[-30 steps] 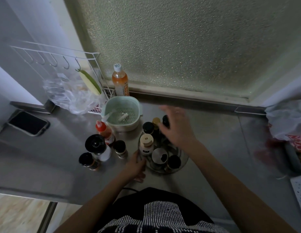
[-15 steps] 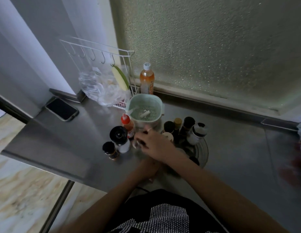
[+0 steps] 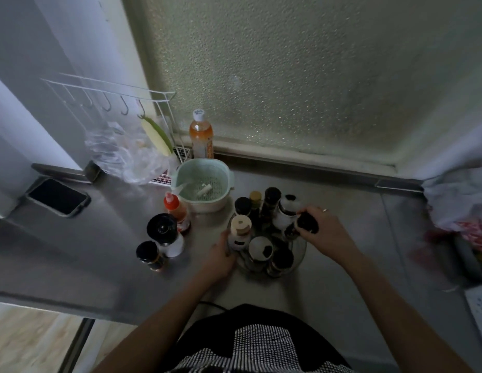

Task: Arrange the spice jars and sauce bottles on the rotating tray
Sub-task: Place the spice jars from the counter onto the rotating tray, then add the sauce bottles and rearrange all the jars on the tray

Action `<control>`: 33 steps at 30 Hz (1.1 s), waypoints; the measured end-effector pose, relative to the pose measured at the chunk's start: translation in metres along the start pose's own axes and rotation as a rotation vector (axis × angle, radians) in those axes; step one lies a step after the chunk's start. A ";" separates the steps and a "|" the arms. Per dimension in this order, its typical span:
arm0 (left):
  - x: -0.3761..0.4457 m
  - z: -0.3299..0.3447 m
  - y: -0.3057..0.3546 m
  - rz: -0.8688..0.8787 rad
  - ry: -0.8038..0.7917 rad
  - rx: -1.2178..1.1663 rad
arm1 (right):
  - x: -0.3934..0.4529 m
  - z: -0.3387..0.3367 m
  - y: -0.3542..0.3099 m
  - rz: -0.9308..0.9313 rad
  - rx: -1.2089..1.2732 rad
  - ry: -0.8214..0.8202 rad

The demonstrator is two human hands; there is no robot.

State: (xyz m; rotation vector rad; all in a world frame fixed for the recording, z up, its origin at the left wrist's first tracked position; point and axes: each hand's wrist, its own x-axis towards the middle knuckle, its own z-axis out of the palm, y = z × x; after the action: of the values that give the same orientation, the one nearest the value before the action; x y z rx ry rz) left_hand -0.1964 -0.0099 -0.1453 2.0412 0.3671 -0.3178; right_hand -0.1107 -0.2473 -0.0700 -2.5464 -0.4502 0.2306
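Note:
A clear round rotating tray (image 3: 300,251) stands on the steel counter with several jars and bottles on it, among them a beige-capped jar (image 3: 240,230) and a white-lidded jar (image 3: 258,250). My left hand (image 3: 219,258) holds the tray's left rim. My right hand (image 3: 324,232) grips a small dark-capped jar (image 3: 304,224) at the tray's right side, beside a white bottle (image 3: 285,211). Left of the tray, off it, stand a red-capped sauce bottle (image 3: 176,211), a big black-capped bottle (image 3: 165,234) and a small dark jar (image 3: 149,255).
A green colander bowl (image 3: 226,173) sits just behind the tray, an orange drink bottle (image 3: 200,135) behind that. A phone (image 3: 58,196) lies far left, below a wire rack (image 3: 113,90) with a plastic bag. White bags (image 3: 460,200) lie at right. The counter edge (image 3: 46,300) runs front left.
My right hand reached left to a small jar beside the off-tray bottles, took it, and carried it to the tray's right side. My left hand stayed at the rim. The camera shifted.

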 end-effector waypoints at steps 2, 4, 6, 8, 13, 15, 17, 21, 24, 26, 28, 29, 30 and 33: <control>0.001 -0.003 -0.003 0.012 -0.032 0.048 | 0.005 0.013 0.001 0.042 0.005 -0.001; 0.004 -0.006 -0.008 -0.001 -0.052 0.104 | 0.010 0.023 0.001 0.097 0.006 0.015; 0.006 -0.008 -0.012 -0.036 -0.065 0.142 | 0.015 0.026 0.002 0.177 0.018 0.051; 0.005 -0.008 -0.012 -0.065 -0.077 0.136 | 0.018 0.023 0.002 0.216 0.018 0.047; 0.000 -0.002 -0.006 -0.079 -0.080 0.151 | 0.023 0.002 -0.038 0.163 -0.102 0.177; -0.004 0.000 -0.007 -0.078 -0.069 0.181 | 0.026 0.003 -0.078 -0.042 -0.089 0.262; -0.011 0.002 -0.008 -0.056 -0.052 0.242 | 0.031 0.017 -0.124 -0.285 -0.070 0.123; -0.021 0.001 -0.013 0.023 -0.083 0.560 | 0.054 0.067 -0.188 -0.555 -0.183 -0.235; -0.027 -0.003 -0.016 0.059 -0.143 0.723 | 0.076 0.099 -0.204 -0.615 -0.315 -0.390; -0.029 -0.003 -0.018 0.051 -0.175 0.728 | 0.082 0.114 -0.208 -0.636 -0.457 -0.424; -0.030 -0.002 -0.022 0.038 -0.217 0.692 | 0.080 0.124 -0.209 -0.620 -0.562 -0.416; -0.030 -0.002 -0.024 0.032 -0.236 0.679 | 0.077 0.127 -0.210 -0.595 -0.561 -0.413; -0.031 -0.003 -0.026 0.025 -0.252 0.666 | 0.073 0.129 -0.211 -0.565 -0.526 -0.409; -0.033 -0.006 -0.027 0.000 -0.254 0.638 | 0.068 0.138 -0.214 -0.491 -0.392 -0.372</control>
State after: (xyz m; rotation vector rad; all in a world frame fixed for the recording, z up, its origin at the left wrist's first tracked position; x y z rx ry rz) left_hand -0.2369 0.0041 -0.1518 2.5767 0.1101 -0.7622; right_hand -0.1395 0.0147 -0.0758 -2.6572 -1.3565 0.4686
